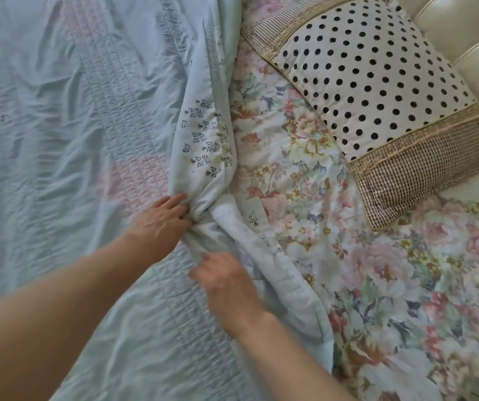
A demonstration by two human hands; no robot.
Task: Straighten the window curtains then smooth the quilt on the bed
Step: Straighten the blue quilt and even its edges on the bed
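A pale blue quilt (pixel 59 125) with pink stitched patches covers the left of the bed, wrinkled all over. Its top edge is folded back, showing a white underside with small dark sprigs (pixel 206 134). My left hand (pixel 160 221) grips a bunched fold of that edge, fingers curled into the cloth. My right hand (pixel 226 282) lies just below it and pinches the same turned-over edge, its fingertips hidden in the fabric. No curtains are in view.
A floral bedsheet (pixel 362 270) lies bare on the right. A polka-dot pillow (pixel 371 82) with checked, gold-trimmed ends rests on it at the upper right. A cream padded headboard (pixel 469 33) rises behind the pillow.
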